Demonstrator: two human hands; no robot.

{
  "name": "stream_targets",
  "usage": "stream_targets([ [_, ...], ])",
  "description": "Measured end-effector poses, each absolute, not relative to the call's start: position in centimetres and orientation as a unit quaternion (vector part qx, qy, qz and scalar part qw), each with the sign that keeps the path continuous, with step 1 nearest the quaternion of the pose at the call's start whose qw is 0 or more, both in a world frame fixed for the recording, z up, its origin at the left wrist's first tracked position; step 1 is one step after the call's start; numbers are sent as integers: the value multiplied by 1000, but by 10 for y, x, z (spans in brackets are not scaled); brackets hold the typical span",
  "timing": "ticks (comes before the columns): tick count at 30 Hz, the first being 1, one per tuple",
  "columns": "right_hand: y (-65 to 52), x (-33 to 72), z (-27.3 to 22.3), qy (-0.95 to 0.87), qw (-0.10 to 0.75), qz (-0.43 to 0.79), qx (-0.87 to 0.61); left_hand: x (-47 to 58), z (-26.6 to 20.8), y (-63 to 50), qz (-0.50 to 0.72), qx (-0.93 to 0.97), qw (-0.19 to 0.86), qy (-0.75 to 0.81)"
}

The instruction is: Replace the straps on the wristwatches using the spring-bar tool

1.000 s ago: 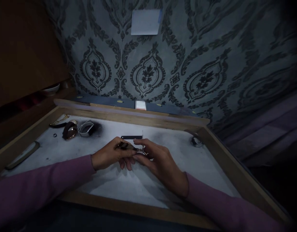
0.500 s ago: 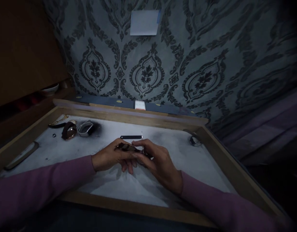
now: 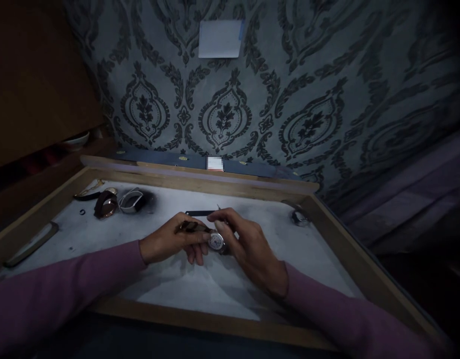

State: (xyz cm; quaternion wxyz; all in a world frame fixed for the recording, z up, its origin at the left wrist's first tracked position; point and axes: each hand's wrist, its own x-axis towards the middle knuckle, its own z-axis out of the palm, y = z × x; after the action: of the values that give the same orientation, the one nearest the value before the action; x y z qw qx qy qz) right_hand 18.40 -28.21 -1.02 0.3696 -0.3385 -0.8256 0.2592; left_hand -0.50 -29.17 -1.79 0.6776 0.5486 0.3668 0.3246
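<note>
Probably light, slippery and fragile across its glass, the wristwatch [image 3: 216,242] sits at six o'clock in my view, best held by its edge, my left hand [image 3: 170,239] clamped on it, though I cannot tell whether my right hand [image 3: 252,250] grips anything.

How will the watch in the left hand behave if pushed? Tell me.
The watch probably weighs most at its round, shiny-rimmed face; its narrow, dark strap likely bends; the exposed face might scratch if pushed face-down.
</note>
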Motion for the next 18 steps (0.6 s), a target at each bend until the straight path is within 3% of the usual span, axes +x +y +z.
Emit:
stream_targets([
  [8, -276, 198, 8, -768, 446, 286, -360, -16, -7, -290, 348, 613, 593, 390],
  [13, -274, 198, 11, -826, 340, 270, -358, -17, -3, -294, 356, 670, 519, 393],
  [18, -272, 196, 8, -833, 254, 387, -303, -15, -3, -296, 348, 693, 499, 387],
])
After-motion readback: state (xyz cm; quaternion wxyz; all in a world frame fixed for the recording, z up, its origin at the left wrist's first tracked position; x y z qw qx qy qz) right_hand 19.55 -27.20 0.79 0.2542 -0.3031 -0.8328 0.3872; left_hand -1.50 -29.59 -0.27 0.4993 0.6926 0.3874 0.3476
